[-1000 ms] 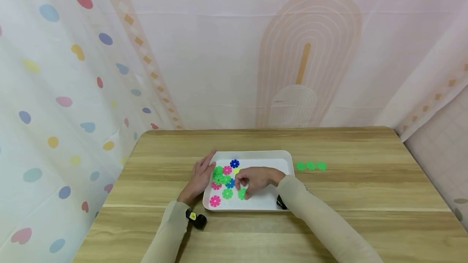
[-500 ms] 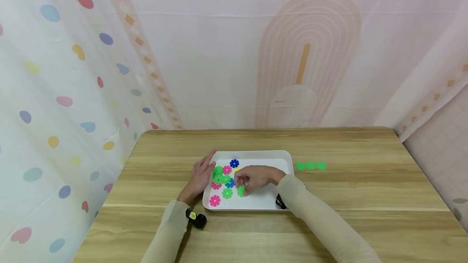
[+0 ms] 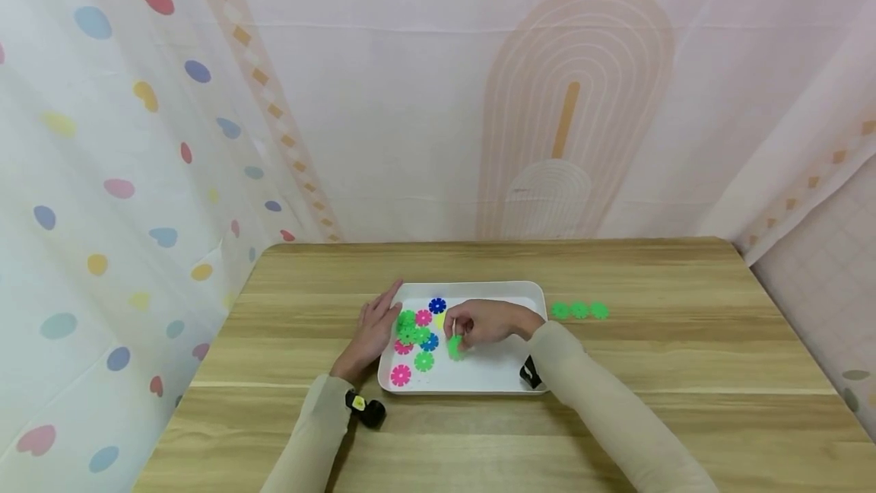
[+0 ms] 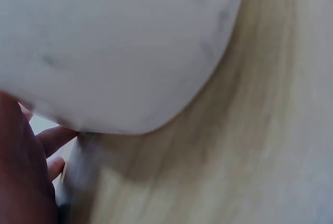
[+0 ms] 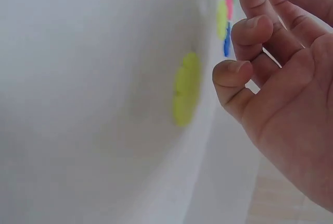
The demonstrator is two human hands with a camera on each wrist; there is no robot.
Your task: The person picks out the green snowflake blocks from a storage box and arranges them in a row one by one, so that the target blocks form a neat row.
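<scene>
Left hand (image 3: 372, 332): fingers straight and together, lying flat on the wooden table (image 3: 684, 341) against the left outer wall of the white tray (image 3: 479, 380); it holds nothing. In the left wrist view only fingertips beside the tray's rounded corner show.

Just right of this hand, inside the tray, lies a cluster of notched discs (image 3: 416, 329): several green ones overlapping, their exact number not readable, with two pink and one blue among them. One dark blue disc (image 3: 437, 306) lies at the far side of the cluster, one pink disc (image 3: 400, 376) and one green disc (image 3: 423, 361) lie at its near side.

Right hand (image 3: 487, 323): fingers curled, thumb and forefinger pinching one green disc (image 3: 455, 346) and holding it just over the tray floor, right of the cluster. The right wrist view shows the two lower fingers folded toward the palm and the disc's green edge at the fingertips. One yellow disc (image 5: 186, 88) lies on the tray floor beside this hand.

Well right of the right hand, outside the tray, three green discs (image 3: 580, 310) lie in a row on the table, edges touching.
</scene>
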